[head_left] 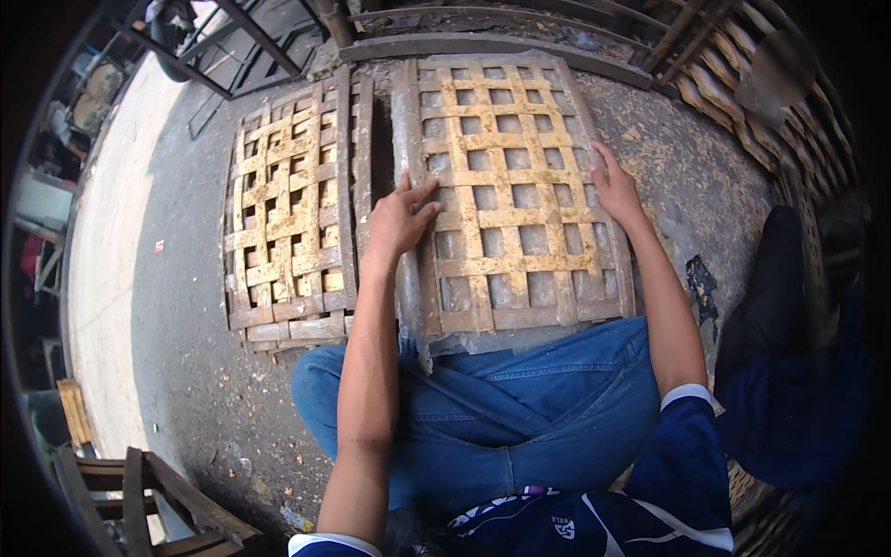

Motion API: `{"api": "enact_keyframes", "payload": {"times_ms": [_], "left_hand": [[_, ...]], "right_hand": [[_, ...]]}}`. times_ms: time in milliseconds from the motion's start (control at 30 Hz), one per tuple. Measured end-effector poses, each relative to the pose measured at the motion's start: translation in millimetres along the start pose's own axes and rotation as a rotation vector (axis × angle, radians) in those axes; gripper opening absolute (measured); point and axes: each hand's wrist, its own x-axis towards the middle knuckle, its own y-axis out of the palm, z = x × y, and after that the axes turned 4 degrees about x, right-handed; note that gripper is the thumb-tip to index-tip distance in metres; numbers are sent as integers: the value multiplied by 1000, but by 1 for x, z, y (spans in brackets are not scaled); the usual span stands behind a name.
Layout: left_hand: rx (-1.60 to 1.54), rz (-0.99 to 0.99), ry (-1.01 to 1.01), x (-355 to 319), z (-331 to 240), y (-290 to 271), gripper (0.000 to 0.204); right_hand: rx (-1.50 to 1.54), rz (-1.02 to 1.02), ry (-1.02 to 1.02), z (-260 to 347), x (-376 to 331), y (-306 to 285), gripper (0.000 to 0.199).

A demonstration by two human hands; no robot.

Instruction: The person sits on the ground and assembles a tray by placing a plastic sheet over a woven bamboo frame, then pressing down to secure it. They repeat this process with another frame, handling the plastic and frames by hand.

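The left hand (404,221), fingers spread and partly open, rests on the left edge of the rectangular, brown-framed panel of woven yellowish wooden slats (509,177), which lies in front of the person's crossed legs in blue jeans (557,381). The right hand (616,188) touches its right edge, 2 fingertips visibly parted, though I cannot tell how firmly either hand grips; 1 similar brown-and-yellow slatted stack (272,176) lies just left.

A grey, debris-strewn floor (186,306) borders a pale strip (107,269) below a dark frame (257,37).
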Motion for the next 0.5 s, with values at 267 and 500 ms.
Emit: {"api": "enact_keyframes", "payload": {"times_ms": [267, 500], "left_hand": [[-7, 89, 1, 6, -5, 4, 46], [-47, 65, 1, 1, 11, -2, 47]], "right_hand": [[-48, -88, -72, -12, -3, -5, 59], [82, -168, -144, 32, -43, -86, 39]]}}
